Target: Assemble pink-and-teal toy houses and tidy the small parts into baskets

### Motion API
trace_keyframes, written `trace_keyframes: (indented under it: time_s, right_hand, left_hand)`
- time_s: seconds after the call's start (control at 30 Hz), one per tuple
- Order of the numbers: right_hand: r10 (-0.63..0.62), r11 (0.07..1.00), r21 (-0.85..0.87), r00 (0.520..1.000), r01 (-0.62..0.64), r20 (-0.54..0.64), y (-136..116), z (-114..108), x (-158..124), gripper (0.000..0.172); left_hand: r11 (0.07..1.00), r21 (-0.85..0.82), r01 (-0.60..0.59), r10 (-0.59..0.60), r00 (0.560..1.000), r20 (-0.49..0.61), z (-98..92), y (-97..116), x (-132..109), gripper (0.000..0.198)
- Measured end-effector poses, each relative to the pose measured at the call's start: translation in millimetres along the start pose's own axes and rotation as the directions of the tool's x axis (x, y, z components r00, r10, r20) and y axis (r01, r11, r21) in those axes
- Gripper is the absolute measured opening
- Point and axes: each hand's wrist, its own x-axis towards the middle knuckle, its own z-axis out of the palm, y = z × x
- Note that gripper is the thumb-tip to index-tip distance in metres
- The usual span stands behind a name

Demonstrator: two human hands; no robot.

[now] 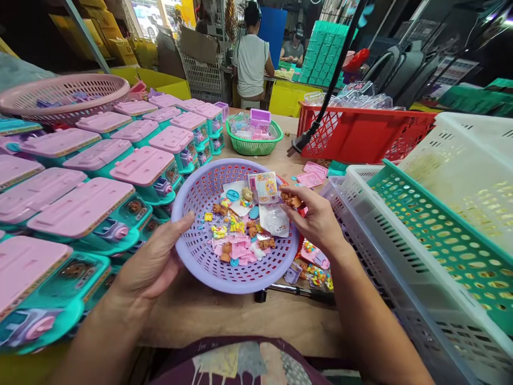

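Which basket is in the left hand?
The purple basket, its rim in the left hand; the pink basket and small green basket sit farther back.

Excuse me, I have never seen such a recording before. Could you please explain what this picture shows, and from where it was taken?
Certainly. There is no machine here: a person works with two bare hands. The single picture comes from a camera worn on the head, looking forward and down, so the forearms enter from below.

The left hand grips the side of a purple basket, which contains small toy pieces. The right hand holds small brown figures at the opposite rim.

On the wooden table, many pink-and-turquoise toy boxes stand at the left, and a green basket stands farther back.
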Motion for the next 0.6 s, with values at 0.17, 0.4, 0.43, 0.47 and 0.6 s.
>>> trace_keyframes:
  time_s: [0.17,0.4,0.43,0.47,0.6]
  right_hand:
    - [0.067,0.979,-0.194,0.997,-0.06,0.027,-11.9,10.4,-2.6,0.034]
    - [0.022,0.999,-0.053,0.976,-0.01,0.217,-52.5,53.5,5.3,0.025]
    - [-0.019,1.0,0.0,0.965,0.02,0.26,-60.7,59.1,4.7,0.026]
    - [-0.061,0.997,0.054,0.953,0.047,0.298,-69.1,62.9,3.5,0.027]
    - [-0.192,0.976,0.166,0.92,0.142,0.341,-94.5,55.6,-6.8,0.025]
  left_hand:
    - [1.0,0.023,0.008,-0.008,1.0,0.012,0.8,1.1,-0.8,0.043]
    - [0.996,0.074,-0.04,0.037,0.998,0.042,0.1,-1.3,-3.1,0.046]
    - [0.996,0.076,-0.042,0.04,0.999,0.033,-0.7,-2.0,-2.8,0.047]
    - [0.996,0.076,-0.044,0.043,0.999,0.019,-1.6,-2.5,-2.5,0.049]
    - [0.997,0.069,-0.019,0.023,0.998,-0.05,-5.2,-2.8,-2.6,0.056]
